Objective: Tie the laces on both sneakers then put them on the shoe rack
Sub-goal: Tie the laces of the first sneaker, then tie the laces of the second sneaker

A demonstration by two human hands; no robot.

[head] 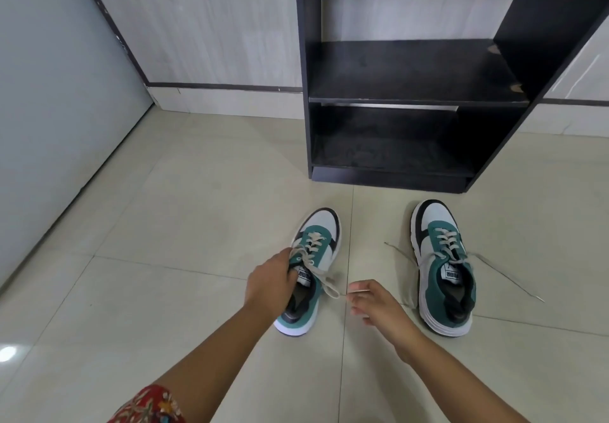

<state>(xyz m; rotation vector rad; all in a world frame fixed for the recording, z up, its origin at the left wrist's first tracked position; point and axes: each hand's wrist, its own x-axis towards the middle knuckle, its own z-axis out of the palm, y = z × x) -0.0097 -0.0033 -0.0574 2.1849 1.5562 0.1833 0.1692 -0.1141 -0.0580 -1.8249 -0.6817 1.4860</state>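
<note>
Both forearms are bare from elbow to wrist, and the left hand (272,279) and right hand (375,304) wear no rings, watch or bangles that can be seen. Only the left arm shows any clothing: a short red sleeve (148,406) near the elbow, patterned with pale flower shapes and small touches of yellow and blue.

Open tiled floor (184,224) is seen between the two sneakers and the black shoe rack (408,99). Its middle shelf (412,73) and bottom shelf (389,155) are bare and open at the front. Loose laces (507,277) are spread across the floor beside the right sneaker (441,267).
</note>
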